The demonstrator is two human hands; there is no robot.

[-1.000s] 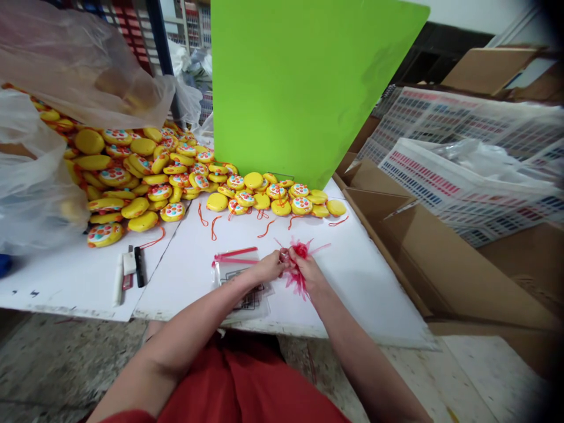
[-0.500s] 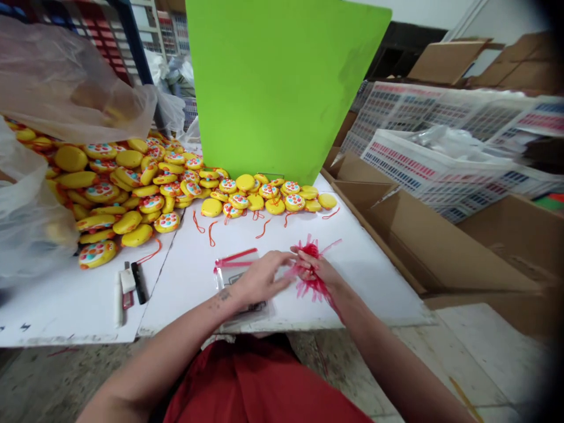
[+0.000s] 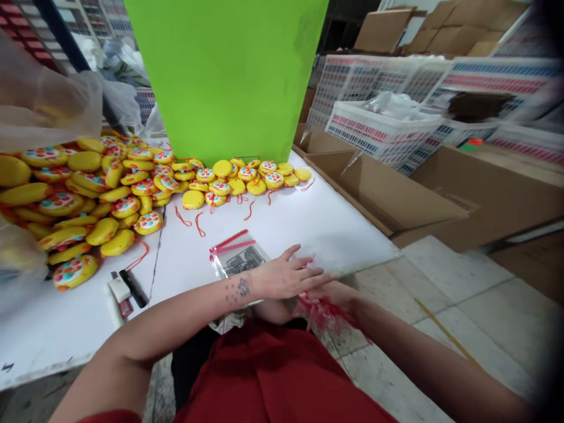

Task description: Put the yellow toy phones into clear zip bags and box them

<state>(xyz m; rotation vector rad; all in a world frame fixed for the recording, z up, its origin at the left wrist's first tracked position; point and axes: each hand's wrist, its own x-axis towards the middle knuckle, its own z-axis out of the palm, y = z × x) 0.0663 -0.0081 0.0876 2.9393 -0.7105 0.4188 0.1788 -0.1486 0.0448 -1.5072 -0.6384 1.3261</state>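
Note:
My right hand (image 3: 339,292) is closed around a bundle of thin pink and red plastic strips (image 3: 324,314) at the table's front edge. Loose ends of the strips stick out above and below the fingers. Across it reaches my left hand (image 3: 284,277), palm down with fingers stretched apart, covering part of the bundle and of the right hand. A clear zip bag (image 3: 238,252) with red bands and black print lies on the table, partly under my left wrist.
Yellow toys (image 3: 118,208) with dotted faces and orange loops are heaped along the back and left of the white table (image 3: 282,220). A green panel (image 3: 233,76) stands behind them. Pens (image 3: 133,288) lie at left. Open cardboard boxes (image 3: 392,194) and white crates (image 3: 379,126) stand at right.
Both hands and the pink strips have come down toward the table's front edge. My left hand has moved over the right one, its fingers spreading. The view has turned right.

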